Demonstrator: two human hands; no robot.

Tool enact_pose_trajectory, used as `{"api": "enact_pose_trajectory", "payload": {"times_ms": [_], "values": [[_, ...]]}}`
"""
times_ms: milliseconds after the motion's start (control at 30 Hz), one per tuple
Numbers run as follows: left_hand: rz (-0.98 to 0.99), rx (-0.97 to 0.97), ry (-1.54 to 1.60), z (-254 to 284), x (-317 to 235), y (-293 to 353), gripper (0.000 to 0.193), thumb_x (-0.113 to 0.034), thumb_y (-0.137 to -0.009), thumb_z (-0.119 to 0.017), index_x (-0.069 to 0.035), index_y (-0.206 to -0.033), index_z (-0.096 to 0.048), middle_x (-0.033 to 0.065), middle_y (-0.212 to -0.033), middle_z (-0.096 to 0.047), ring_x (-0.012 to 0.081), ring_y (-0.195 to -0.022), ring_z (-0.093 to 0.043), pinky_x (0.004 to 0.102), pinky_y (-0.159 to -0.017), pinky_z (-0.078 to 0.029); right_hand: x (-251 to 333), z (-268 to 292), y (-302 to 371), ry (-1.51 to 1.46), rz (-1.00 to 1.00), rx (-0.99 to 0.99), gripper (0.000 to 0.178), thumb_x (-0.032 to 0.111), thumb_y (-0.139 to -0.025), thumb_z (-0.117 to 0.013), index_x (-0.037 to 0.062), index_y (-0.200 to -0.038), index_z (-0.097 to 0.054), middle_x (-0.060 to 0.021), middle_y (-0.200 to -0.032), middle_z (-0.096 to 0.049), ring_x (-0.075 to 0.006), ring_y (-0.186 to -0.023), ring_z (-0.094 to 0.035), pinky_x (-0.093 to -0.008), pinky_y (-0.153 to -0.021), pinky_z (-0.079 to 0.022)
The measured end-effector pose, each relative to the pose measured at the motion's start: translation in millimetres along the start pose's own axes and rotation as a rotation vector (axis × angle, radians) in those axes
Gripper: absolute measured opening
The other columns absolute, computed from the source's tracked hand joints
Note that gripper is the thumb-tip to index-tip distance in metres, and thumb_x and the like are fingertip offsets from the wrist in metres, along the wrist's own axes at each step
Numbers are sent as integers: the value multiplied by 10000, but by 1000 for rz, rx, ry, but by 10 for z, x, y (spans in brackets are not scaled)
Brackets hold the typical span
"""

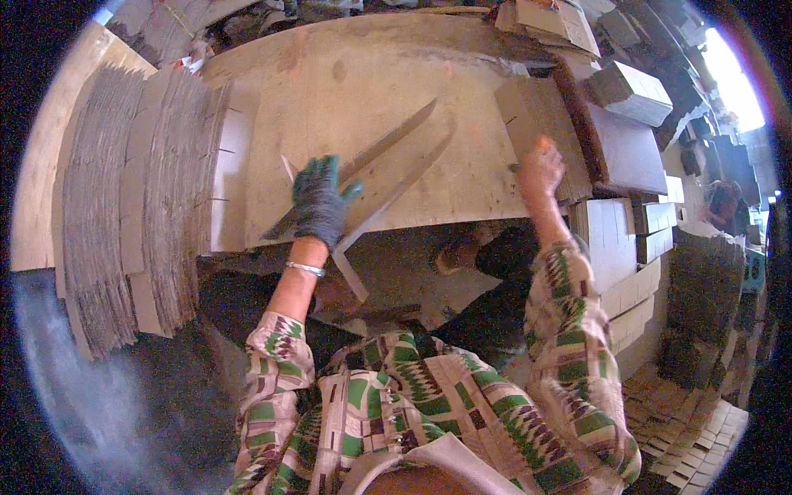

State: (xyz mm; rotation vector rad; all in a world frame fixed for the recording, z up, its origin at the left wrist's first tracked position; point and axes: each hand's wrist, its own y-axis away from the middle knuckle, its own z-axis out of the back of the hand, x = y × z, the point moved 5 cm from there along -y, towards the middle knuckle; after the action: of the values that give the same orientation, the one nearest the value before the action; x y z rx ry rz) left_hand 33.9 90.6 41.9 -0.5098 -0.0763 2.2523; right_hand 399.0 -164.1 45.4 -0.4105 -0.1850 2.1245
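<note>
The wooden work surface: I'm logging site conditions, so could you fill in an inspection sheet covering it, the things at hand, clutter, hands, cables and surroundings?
Surface: pale wooden board, with some dark marks.
Things at hand: two long, thin strips lie slantwise on the board; one's near end shows beyond its edge.
Clutter: large cardboard stack at the left; more cardboard piled along the right.
Left hand: gloved, over the strips, thumb spread; whether it grips them is unclear.
Right hand: bare, near the right side of the board; blurred, so its grip is unclear.
Cables: nothing seen.
Surroundings: more stacked cardboard to the right, bright opening at the upper right.
</note>
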Motion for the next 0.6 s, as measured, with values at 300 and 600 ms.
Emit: {"api": "enact_pose_trajectory", "payload": {"times_ms": [300,600], "values": [[-51,204,97,-627,-630,-69,475,-446,-889,-646,-106,-1221,-653,185,-1183,-677,378,-1079,-646,480,-943,-514,-818,66,-299,-315,-314,186,254,222,-825,-637,121,-1053,-686,-126,-1102,-712,-350,-1041,-676,-463,-845,-544],[-25,375,61,-836,-492,-127,335,-361,-934,-492,-152,-1052,-726,131,-1057,-721,367,-984,-685,498,-864,-539,-221,693,21,-781,-144,-106,572,-14,-735,-618,127,-1289,-634,-133,-1230,-686,-296,-1074,-676,-364,-931,-530]]}}
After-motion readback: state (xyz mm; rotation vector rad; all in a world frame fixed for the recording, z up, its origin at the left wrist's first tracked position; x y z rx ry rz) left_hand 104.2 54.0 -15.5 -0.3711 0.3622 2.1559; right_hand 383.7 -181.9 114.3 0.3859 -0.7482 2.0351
